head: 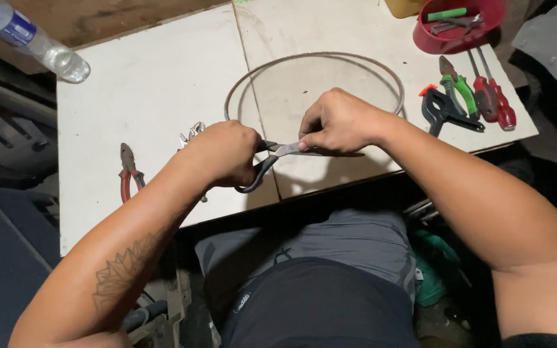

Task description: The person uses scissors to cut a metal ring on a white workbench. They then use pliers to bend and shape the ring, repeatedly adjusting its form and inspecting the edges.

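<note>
- The left hand (224, 154) is clenched around the black handles of steel scissors (277, 156), low over the table's near edge.
- The right hand (340, 121) pinches the thin grey cable loop (314, 57) at the scissor blades.
- The loop curves away over the white wooden table (149, 90).
- Red-handled pliers (128, 171) lie left; a red plastic bowl (459, 26) sits far right.

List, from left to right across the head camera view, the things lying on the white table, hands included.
Plastic bottle → red-handled pliers → left hand → scissors → right hand → black clamp → green-handled pliers → red screwdrivers.
</note>
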